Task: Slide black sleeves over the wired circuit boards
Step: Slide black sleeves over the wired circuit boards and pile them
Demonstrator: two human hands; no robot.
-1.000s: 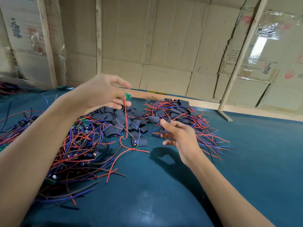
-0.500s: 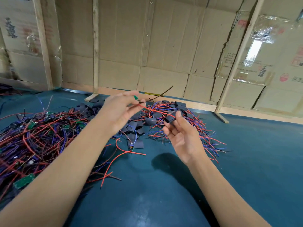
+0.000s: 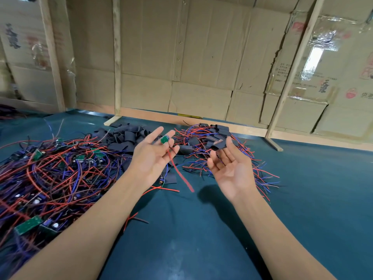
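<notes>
Since half a second ago both palms have turned up. Left hand (image 3: 153, 156) is pinching a small green circuit board (image 3: 165, 139) at mid-frame, its red wire (image 3: 177, 170) dangling. Right hand (image 3: 232, 168) is holding a flat black sleeve (image 3: 219, 144) at its fingertips, just right of the board, not touching. Teal matte worktop (image 3: 201, 229); creased cardboard walls (image 3: 201, 57) in the upper frame; tangled loose boards (image 3: 50, 174) at left, sleeved pile (image 3: 214, 136) behind the hands.
</notes>
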